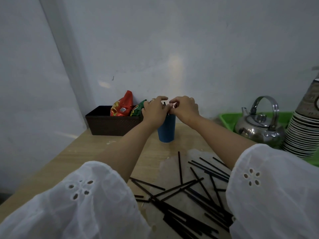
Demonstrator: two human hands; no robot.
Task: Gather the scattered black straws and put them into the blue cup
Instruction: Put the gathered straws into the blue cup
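Observation:
The blue cup [167,130] stands upright on the wooden table [96,152] near the back wall. Both hands meet just above its rim. My left hand [154,112] is curled around black straws [164,104] whose tips poke up between the two hands. My right hand [185,107] pinches the same bundle from the right. The lower ends of those straws are hidden by the hands and cup. Several more black straws [189,192] lie scattered and crossed on the table close to me, between my white sleeves.
A dark woven basket [110,125] with red and green snack bags [123,105] sits left of the cup. At the right, a green tray [227,118] carries a steel kettle [259,126] and a stack of paper cups [303,135].

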